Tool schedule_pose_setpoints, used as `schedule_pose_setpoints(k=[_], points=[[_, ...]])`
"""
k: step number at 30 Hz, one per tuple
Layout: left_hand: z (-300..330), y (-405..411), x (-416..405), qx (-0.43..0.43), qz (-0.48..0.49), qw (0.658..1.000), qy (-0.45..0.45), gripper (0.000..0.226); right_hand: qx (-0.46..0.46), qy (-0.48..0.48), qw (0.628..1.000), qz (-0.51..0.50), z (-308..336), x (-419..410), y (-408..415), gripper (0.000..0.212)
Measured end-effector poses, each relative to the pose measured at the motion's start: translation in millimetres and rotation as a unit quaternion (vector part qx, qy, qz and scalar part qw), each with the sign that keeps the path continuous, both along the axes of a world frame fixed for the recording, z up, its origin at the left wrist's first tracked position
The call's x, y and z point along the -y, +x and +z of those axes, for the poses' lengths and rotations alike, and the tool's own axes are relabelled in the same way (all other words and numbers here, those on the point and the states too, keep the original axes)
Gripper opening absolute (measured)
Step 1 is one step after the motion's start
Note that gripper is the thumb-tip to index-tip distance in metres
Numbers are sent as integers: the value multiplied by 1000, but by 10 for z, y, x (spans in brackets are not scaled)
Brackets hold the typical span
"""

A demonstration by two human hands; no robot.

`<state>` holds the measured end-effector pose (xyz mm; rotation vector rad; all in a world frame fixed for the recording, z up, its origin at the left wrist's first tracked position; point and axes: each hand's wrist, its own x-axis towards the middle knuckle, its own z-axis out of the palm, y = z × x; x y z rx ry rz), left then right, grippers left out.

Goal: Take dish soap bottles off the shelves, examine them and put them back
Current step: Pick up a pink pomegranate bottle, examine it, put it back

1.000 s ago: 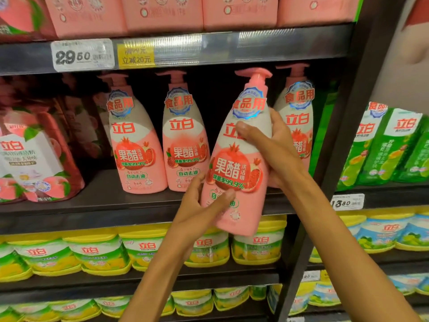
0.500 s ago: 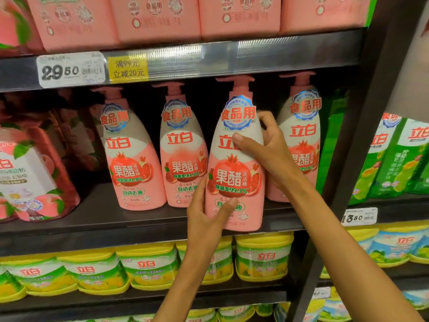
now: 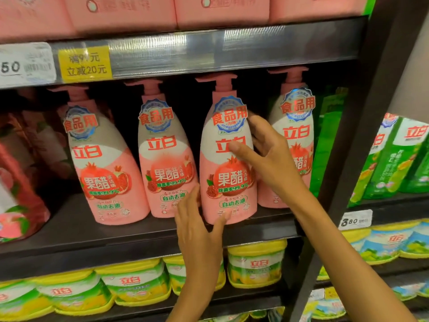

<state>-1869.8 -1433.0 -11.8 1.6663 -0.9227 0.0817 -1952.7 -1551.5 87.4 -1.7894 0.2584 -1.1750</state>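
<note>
- The right hand (image 3: 267,159) curls around the upper right side of the pink plastic pump bottle of dish soap with a pomegranate label (image 3: 228,163), thumb across the red logo and fingers behind the shoulder, grasping it.
- The left hand (image 3: 199,228) lies with relaxed, nearly straight fingers at the bottle's lower left, thumb touching its base.
- Half a second ago the bottle hung past the front edge of the dark metal shelf (image 3: 116,231); now it stands upright on the board, third in the row.
- Four such bottles show in the row; the rightmost is partly hidden behind the right hand.
- The white price tag (image 3: 25,63) is cut off at the left, only "50" readable; the pink refill pouches (image 3: 21,182) at the left are blurred.
- Below sit yellow-lidded round tubs (image 3: 256,261), about five visible, one covered by the left forearm.
</note>
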Motion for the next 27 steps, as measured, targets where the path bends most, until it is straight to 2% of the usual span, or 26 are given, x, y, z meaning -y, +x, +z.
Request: schedule_pose_setpoints(k=[6, 11, 16, 19, 22, 24, 26, 27], points=[[23, -17, 133, 65, 74, 995, 34, 59, -62, -36, 997, -31, -30, 88, 67, 70], [-5, -63, 156, 89, 79, 993, 27, 60, -69, -28, 996, -41, -30, 94, 122, 69], [-18, -76, 119, 85, 40, 994, 56, 60, -82, -23, 994, -69, -3, 54, 155, 65], [1, -118, 72, 89, 29, 994, 47, 59, -86, -49, 990, -97, 32, -2, 105, 64], [41, -198, 56, 96, 5, 995, -18, 55, 42, -76, 972, -219, 69, -78, -45, 50], [63, -300, 93, 78, -44, 996, -27, 52, 106, -114, 929, -336, 72, -106, -145, 42], [69, -422, 186, 52, -126, 991, 1, 51, 73, -151, 885, -435, 52, -111, -180, 49], [76, -476, 248, 46, -167, 985, 17, 53, 36, -144, 879, -454, 35, -82, -175, 56]])
